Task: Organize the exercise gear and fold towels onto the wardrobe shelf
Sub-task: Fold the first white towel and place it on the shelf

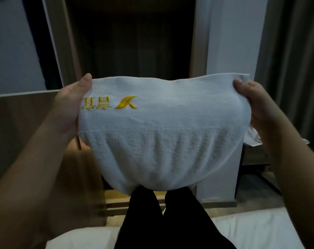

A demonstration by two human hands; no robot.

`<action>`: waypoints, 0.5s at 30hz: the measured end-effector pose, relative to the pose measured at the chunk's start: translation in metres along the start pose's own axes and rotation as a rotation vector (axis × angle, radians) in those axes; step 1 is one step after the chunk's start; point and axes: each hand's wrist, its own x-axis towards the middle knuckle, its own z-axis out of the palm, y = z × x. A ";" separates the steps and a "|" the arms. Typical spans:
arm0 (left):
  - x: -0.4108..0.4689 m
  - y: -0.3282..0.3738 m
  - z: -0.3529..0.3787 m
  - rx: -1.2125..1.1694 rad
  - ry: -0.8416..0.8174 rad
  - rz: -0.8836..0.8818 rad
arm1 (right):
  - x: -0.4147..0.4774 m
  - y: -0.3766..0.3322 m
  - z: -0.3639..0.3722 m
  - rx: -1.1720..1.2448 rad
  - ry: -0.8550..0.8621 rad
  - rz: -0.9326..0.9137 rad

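A white towel [163, 133] with a yellow embroidered logo hangs in the air in front of me, folded and sagging in the middle. My left hand [70, 108] grips its left edge, thumb on top of the cloth. My right hand [257, 105] grips its right edge the same way. The open wardrobe [132, 36] stands dark straight ahead behind the towel; its inside is too dim to make out any shelf.
My legs in black trousers [163, 218] stretch out below the towel over white bedding [257, 229]. A wooden panel [17, 126] runs along the left. A white column [230, 36] and grey curtain [294, 51] stand right, with a dark side table [255, 159] carrying white cloth.
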 end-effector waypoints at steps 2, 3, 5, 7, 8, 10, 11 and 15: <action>-0.004 0.003 0.001 -0.027 0.011 -0.030 | -0.005 -0.004 0.002 -0.001 0.013 0.002; -0.005 0.000 0.001 -0.015 0.031 -0.053 | -0.006 -0.001 0.002 -0.006 0.031 0.019; -0.005 -0.015 0.000 0.023 0.094 -0.121 | -0.007 0.014 0.003 -0.021 0.075 0.080; -0.004 -0.041 -0.002 0.048 0.148 -0.208 | -0.007 0.040 0.001 -0.018 0.103 0.170; -0.002 -0.057 -0.003 0.061 0.165 -0.251 | -0.007 0.055 0.001 -0.007 0.119 0.219; 0.001 -0.090 -0.007 0.089 0.183 -0.329 | -0.005 0.089 0.000 -0.011 0.165 0.323; 0.003 -0.107 -0.009 0.099 0.192 -0.363 | -0.004 0.106 0.000 -0.028 0.191 0.378; 0.020 -0.174 -0.016 0.124 0.233 -0.491 | 0.003 0.177 -0.008 -0.067 0.281 0.597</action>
